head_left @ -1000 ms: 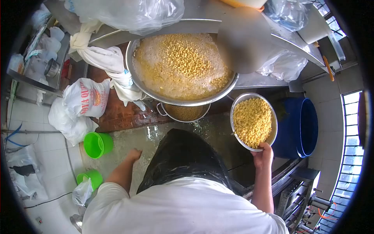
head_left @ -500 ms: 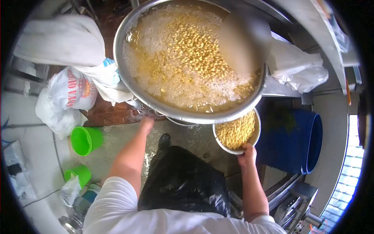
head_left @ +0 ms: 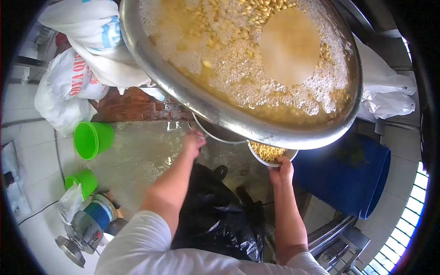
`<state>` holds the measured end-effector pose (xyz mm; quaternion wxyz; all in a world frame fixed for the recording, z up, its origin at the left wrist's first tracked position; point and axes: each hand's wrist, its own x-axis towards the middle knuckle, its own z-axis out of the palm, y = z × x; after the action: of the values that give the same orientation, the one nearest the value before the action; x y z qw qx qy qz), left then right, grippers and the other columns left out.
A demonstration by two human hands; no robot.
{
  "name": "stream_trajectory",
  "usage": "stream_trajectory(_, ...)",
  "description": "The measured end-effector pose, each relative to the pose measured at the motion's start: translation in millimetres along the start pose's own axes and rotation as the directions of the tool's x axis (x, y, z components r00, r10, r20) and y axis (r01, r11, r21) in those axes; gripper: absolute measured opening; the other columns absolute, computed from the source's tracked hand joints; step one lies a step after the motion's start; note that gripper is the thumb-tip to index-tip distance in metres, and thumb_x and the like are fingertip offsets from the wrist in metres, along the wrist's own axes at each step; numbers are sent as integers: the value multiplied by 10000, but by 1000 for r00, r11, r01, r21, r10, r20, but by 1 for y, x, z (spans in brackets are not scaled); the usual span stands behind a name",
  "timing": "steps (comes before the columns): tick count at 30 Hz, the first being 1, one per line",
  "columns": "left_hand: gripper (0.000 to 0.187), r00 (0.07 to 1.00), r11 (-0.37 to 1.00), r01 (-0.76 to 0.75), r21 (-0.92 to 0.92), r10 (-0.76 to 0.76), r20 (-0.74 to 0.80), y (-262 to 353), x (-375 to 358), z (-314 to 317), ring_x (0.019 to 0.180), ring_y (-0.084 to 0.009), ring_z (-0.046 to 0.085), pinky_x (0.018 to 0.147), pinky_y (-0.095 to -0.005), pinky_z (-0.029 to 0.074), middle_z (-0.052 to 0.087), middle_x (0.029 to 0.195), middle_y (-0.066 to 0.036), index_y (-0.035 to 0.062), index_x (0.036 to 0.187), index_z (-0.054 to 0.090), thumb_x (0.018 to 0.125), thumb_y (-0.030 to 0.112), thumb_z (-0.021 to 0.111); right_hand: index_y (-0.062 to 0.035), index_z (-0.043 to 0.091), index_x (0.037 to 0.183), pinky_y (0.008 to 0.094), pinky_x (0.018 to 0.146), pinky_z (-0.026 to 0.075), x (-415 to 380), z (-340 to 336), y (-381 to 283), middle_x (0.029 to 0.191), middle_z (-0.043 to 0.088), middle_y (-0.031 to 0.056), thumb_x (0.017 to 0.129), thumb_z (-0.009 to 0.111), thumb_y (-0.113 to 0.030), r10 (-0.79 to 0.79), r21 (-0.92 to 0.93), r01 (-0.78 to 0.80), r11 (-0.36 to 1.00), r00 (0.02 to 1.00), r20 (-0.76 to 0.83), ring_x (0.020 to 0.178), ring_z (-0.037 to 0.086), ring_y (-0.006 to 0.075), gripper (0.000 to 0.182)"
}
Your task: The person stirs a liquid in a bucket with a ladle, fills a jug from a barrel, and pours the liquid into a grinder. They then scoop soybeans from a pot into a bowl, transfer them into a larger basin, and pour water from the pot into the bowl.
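A large metal basin (head_left: pixel 201 103) full of soybeans (head_left: pixel 238 18) in foamy water fills the top of the head view. Below its right edge, my right hand (head_left: pixel 281 169) is closed on the rim of a round bowl (head_left: pixel 262 160), thumb on the inside. Yellow beans (head_left: pixel 268 151) lie in that bowl, which the basin partly covers. My left hand (head_left: pixel 194 142) has its fingers curled round what looks like a thin wire handle, beside a bucket (head_left: pixel 215 134). Only the bucket's pale rim and dark inside show beneath the basin.
On the right lies a blue barrel (head_left: pixel 341 172) by a metal frame. Green buckets (head_left: pixel 94 140) and a metal machine (head_left: pixel 89 224) stand at left. White sacks (head_left: pixel 75 75) rest at the upper left; a plastic bag (head_left: pixel 387 94) hangs right of the basin. The floor (head_left: pixel 142 146) looks wet.
The view has shifted closer to the basin. My left hand has risen toward the bucket and closed by its rim. The right-hand bowl of beans is now further under the basin's edge.
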<state>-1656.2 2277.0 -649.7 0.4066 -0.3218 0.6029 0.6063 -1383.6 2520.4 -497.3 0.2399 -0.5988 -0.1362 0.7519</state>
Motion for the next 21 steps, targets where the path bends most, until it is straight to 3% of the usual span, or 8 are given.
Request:
stream_trajectory(3, 174, 980, 980, 198, -36, -197, 21, -44, -44, 7, 884, -272, 680, 795, -442, 599, 604, 1012, -82, 107, 1183, 556, 1095, 193, 434, 9, 384, 1464, 591, 835, 608, -9, 14, 2, 1322, 545, 202, 845, 470, 49, -3, 24, 3, 1000, 1000, 15, 1111, 649, 384, 626)
stream_trajectory(5, 220, 945, 949, 306, -69, -294, 146, -73, -33, 4, 830, -284, 696, 757, -467, 618, 598, 1030, -95, 89, 1231, 531, 1118, 249, 431, 28, 415, 1432, 568, 836, 613, -16, 17, 0, 1286, 566, 209, 820, 486, 55, 3, -42, -4, 999, 1000, -17, 1119, 645, 379, 617)
stream_trajectory(8, 273, 978, 980, 197, 20, -194, -80, -28, -55, 28, 735, -283, 691, 666, -443, 635, 598, 996, -106, 63, 1202, 523, 1128, 305, 421, 15, 437, 1445, 594, 940, 572, -22, 9, -6, 1324, 570, 205, 826, 488, 64, -56, -102, 53, 993, 998, -26, 1160, 628, 374, 623)
stream_trajectory(11, 245, 997, 997, 76, 33, -77, 12, 10, -5, 7, 650, -211, 659, 520, -317, 585, 578, 885, -79, 58, 1142, 538, 1122, 283, 444, 46, 483, 1369, 506, 848, 623, -29, 10, -14, 1255, 592, 200, 788, 514, 71, -135, -150, 134, 980, 991, 6, 1060, 670, 368, 582)
stream_trajectory(15, 284, 998, 981, -48, 189, 55, -33, 30, 16, -3, 676, -197, 661, 636, -367, 607, 625, 920, -72, 51, 1072, 551, 1111, 316, 456, 27, 460, 1403, 501, 755, 655, -28, 30, -21, 1265, 584, 209, 808, 519, 55, -137, -275, 133, 952, 991, 4, 1076, 665, 361, 598)
stream_trajectory(16, 330, 999, 974, -35, 223, 38, -10, 30, 19, -5, 723, -210, 679, 687, -390, 608, 654, 980, -88, 41, 1200, 531, 1105, 351, 463, -3, 475, 1390, 496, 721, 666, -24, 42, -20, 1269, 578, 214, 842, 527, 36, -159, -268, 153, 951, 987, 3, 1050, 672, 365, 552)
stream_trajectory(17, 330, 999, 974, -34, 224, 38, -14, 26, 20, -7, 723, -210, 679, 687, -390, 608, 654, 980, -88, 41, 1200, 531, 1105, 351, 463, -40, 477, 1402, 490, 664, 649, -18, 54, -19, 1298, 571, 202, 903, 572, -1, -201, -386, 194, 902, 979, 21, 1037, 680, 348, 510)
stream_trajectory(21, 472, 999, 964, 54, 260, -52, -16, 20, 19, -10, 773, -229, 702, 645, -392, 595, 692, 1043, -127, 62, 1461, 368, 1107, 364, 446, -73, 476, 1458, 512, 866, 552, 27, 114, 18, 1409, 539, 173, 1008, 581, -230, -387, -739, 424, 524, 891, 237, 1202, 594, 340, 487)
